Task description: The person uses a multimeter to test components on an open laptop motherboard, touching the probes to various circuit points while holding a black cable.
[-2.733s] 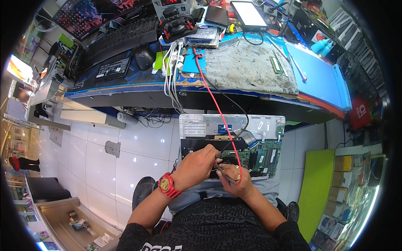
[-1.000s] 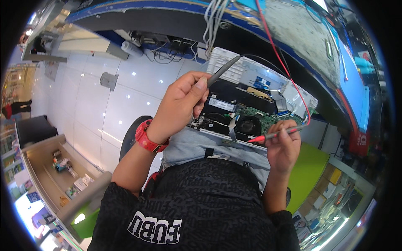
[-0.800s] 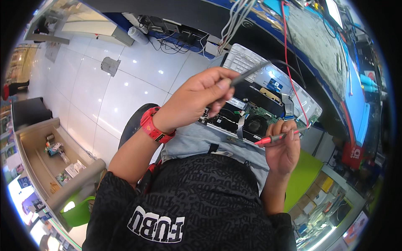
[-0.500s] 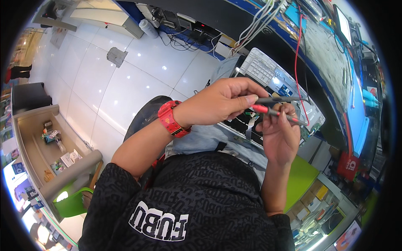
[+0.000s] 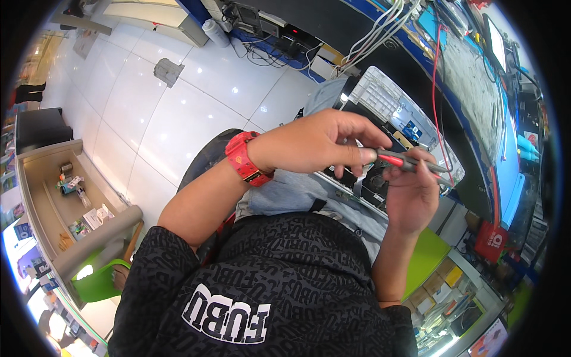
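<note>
My right hand point(image 5: 412, 193) is closed round a red test probe point(image 5: 391, 159) and a black test probe point(image 5: 410, 162), which lie side by side. My left hand point(image 5: 327, 143), a red watch point(image 5: 242, 159) on its wrist, meets the left ends of the probes with thumb and fingers. The probe tips are partly hidden there. Below both hands an opened laptop point(image 5: 373, 95) rests on my lap, its inner boards and a blue circuit card point(image 5: 411, 130) exposed. A red lead point(image 5: 437, 89) and a dark lead run up from the probes to the bench.
A cluttered workbench point(image 5: 461, 77) with white cables point(image 5: 375, 33) borders the right. A red box point(image 5: 491, 241) hangs at its edge. At left are a beige drawer point(image 5: 44, 184) with small items and a green chair point(image 5: 98, 282). A grey patch point(image 5: 169, 72) lies on the tiled floor.
The black probe has gone from lying apart in my left hand to lying beside the red one in my right hand's grasp. Both hands have shifted slightly right.
</note>
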{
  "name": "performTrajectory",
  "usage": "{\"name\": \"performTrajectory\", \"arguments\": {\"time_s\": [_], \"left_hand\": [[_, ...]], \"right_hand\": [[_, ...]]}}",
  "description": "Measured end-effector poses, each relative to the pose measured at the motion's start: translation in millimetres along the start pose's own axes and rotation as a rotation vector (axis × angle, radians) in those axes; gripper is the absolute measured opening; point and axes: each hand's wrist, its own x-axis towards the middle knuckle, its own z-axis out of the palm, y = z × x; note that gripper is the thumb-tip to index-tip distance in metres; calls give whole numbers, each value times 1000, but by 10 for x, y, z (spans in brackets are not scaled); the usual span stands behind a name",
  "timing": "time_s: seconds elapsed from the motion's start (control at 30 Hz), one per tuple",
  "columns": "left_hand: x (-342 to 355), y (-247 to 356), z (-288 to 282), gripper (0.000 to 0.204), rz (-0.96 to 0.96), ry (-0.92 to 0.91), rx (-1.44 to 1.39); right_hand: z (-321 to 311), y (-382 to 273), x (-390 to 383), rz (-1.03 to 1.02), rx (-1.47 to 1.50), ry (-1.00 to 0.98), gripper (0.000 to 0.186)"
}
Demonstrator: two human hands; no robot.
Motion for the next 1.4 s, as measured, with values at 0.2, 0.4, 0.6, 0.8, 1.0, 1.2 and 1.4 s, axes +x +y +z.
{"name": "performTrajectory", "arguments": {"time_s": [0.2,0.4,0.6,0.8,1.0,1.2,1.4], "left_hand": [[-15,-65,-164,30,86,407,559],[-289,-286,-285,30,-3,293,1185],[-485,-521,-130,39,-144,114,1343],[-485,-645,-144,26,-102,66,1441],[-411,-635,-175,12,-51,-6,1455],[-340,-572,-254,17,-148,-127,1441],[-270,-459,-319,14,-231,-193,1383]], "right_hand": [[-429,-197,-3,-21,177,-62,19],[-763,-340,-23,12,127,-60,19],[-928,-368,-13,75,180,47,17],[-905,-282,40,36,-121,74,19],[-770,-504,401,-281,-1049,143,32],[-654,-524,817,-277,-1309,1,35],[-753,-570,864,-198,-1322,-21,37]]}}
